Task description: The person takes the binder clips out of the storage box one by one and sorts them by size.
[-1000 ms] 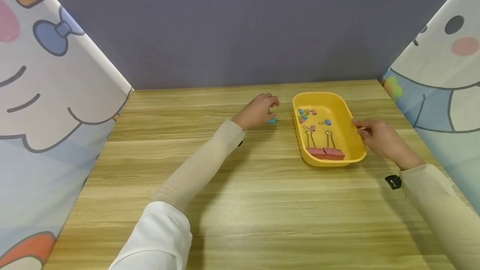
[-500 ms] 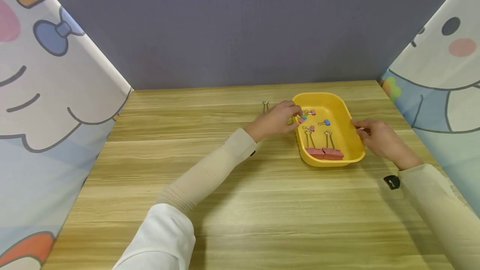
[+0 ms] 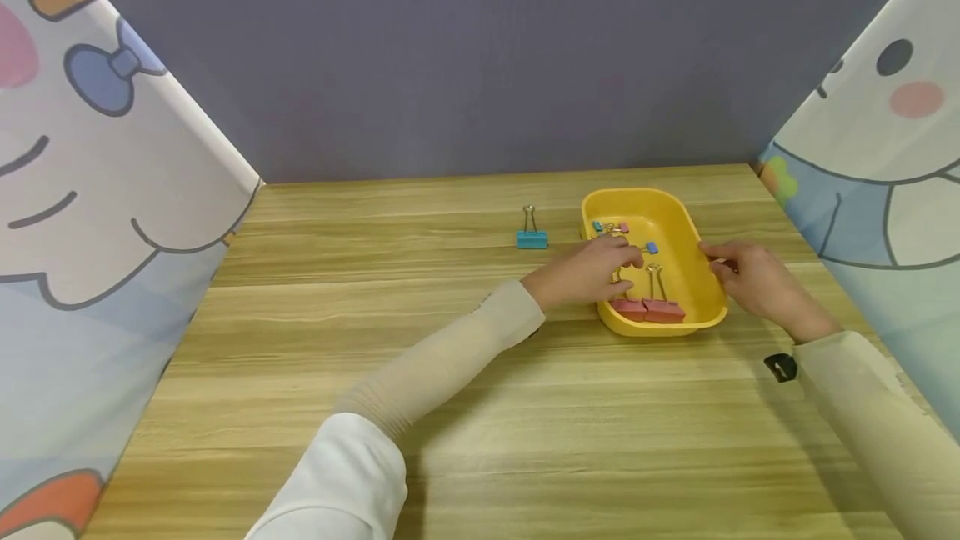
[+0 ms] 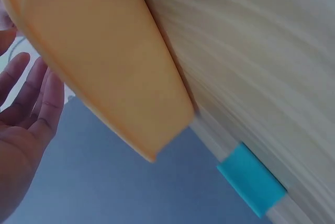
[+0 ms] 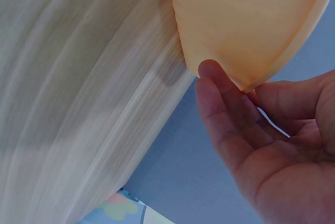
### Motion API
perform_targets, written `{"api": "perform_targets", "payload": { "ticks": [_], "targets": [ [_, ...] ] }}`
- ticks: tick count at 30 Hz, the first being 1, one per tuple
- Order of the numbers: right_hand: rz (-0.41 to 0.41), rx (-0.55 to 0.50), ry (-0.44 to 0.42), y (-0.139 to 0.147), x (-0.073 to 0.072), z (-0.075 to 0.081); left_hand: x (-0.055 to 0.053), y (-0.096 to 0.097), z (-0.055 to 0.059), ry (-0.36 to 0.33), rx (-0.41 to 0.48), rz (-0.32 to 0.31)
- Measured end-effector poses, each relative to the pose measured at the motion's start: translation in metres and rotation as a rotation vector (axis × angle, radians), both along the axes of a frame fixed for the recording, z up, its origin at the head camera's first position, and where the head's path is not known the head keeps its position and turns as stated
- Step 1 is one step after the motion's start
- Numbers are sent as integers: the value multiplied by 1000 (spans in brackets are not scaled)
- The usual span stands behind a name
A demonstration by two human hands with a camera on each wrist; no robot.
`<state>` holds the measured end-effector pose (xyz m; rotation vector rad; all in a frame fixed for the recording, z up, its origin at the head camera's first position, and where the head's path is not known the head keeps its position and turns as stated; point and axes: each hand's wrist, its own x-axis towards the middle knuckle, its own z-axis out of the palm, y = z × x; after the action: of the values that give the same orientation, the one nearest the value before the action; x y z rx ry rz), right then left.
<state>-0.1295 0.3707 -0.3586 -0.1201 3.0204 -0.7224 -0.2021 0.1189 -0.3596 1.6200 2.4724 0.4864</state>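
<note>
A yellow tray [image 3: 694,277] stands at the right of the table, with several binder clips in it. My right hand [image 3: 767,283] pinches its right rim; in the right wrist view the fingers [image 5: 210,101] press the outer wall and the thumb lies over the edge. Over the tray's left side hovers my left hand [image 3: 585,272], its fingers loosely bent. Nothing shows between those fingers [image 4: 46,103] in the left wrist view. Two large red binder clips [image 3: 663,312] lie at the near end. Beyond them sits a small blue binder clip [image 3: 652,247]; other small clips are partly hidden.
A large teal binder clip [image 3: 532,240] lies on the wooden table [image 3: 337,273], left of the tray, handles pointing away. A dark grey panel [image 3: 480,57] rises behind the table. Printed cartoon panels [image 3: 112,190] flank both sides.
My left hand has moved right and nearer, from the teal binder clip across the tray's left rim to above the clips inside. The teal clip is now uncovered. My right hand keeps its grip.
</note>
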Motion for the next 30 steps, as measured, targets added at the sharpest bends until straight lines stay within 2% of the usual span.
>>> {"api": "perform_targets", "payload": {
  "ticks": [10, 19, 30],
  "targets": [
    [21, -1, 68, 1, 3, -1, 7, 26, -5, -49, -53, -32],
    [11, 1, 72, 2, 4, -2, 12, 45, -14, -94, -171, 9],
    [13, 4, 83, 2, 2, -4, 15, 54, -17, -67, -204, 7]
  ]
}}
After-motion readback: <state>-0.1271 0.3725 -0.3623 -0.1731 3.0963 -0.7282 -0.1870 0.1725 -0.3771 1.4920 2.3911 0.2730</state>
